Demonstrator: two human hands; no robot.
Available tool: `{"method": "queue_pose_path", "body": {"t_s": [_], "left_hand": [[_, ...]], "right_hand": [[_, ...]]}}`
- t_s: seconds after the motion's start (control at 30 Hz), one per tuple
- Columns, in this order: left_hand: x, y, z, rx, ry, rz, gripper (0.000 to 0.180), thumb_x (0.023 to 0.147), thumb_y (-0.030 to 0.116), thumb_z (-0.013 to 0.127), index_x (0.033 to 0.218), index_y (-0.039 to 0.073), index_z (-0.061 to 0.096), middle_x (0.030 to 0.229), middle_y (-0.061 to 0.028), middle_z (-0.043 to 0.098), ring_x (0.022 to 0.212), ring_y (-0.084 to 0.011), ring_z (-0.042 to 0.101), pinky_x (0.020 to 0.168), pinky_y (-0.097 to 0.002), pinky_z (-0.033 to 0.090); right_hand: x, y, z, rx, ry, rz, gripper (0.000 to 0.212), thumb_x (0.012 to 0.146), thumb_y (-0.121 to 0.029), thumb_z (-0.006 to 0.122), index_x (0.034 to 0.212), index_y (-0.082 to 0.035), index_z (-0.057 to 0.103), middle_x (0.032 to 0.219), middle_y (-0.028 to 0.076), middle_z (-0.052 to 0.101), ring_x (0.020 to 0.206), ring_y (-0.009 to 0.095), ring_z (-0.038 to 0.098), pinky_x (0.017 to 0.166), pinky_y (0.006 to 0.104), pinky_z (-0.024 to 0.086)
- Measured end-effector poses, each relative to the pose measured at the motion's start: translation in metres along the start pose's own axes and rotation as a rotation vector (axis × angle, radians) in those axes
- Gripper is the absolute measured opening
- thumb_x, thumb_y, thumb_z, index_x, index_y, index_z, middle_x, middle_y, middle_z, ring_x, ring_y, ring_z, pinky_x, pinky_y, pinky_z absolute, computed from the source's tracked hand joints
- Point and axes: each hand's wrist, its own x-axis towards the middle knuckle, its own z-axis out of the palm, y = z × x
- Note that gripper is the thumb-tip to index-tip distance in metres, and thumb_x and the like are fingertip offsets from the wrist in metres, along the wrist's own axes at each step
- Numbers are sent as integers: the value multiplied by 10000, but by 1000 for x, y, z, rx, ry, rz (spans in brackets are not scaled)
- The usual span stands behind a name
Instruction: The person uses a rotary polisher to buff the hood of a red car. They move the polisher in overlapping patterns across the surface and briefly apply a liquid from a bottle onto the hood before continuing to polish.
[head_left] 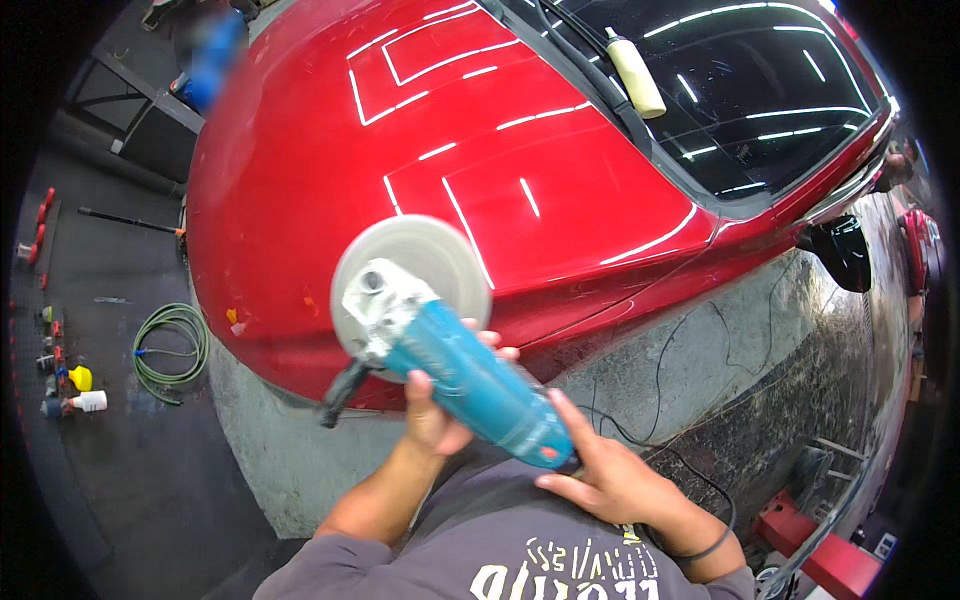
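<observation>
A teal angle polisher with a silver head and a round pale pad is held in front of my body. My left hand grips the middle of its casing from beneath, thumb on the near side and fingertips showing past the far side. At the rear end, my right hand closes around the tool near its cord. The black side handle sticks out at the lower left, with no hand on it. Behind the pad lies the glossy red car hood; whether the pad touches it, I cannot tell.
A cream squeeze bottle rests by the windshield. The side mirror juts out at right. Black cable trails over the floor. At left are a coiled green hose and small bottles. A blurred person in blue is far left.
</observation>
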Motion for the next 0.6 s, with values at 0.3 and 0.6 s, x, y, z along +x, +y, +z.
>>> {"method": "queue_pose_path", "body": {"t_s": [0.3, 0.6], "left_hand": [[47, -80, 59, 22, -180, -316, 863, 907, 564, 869, 1529, 91, 504, 1444, -128, 641, 1381, -294, 623, 1184, -551, 516], [110, -151, 117, 90, -363, -449, 683, 937, 534, 850, 1402, 109, 588, 1258, -50, 654, 1195, -196, 622, 1052, -437, 520]], "right_hand": [[-66, 99, 25, -200, 570, -197, 1121, 958, -217, 847, 1766, -75, 84, 1504, 292, 603, 1283, 415, 681, 1078, 454, 543], [-102, 129, 34, 408, 834, -1, 899, 1004, -144, 779, 1699, -62, 213, 983, 52, 627, 599, 100, 549, 496, 265, 478]]}}
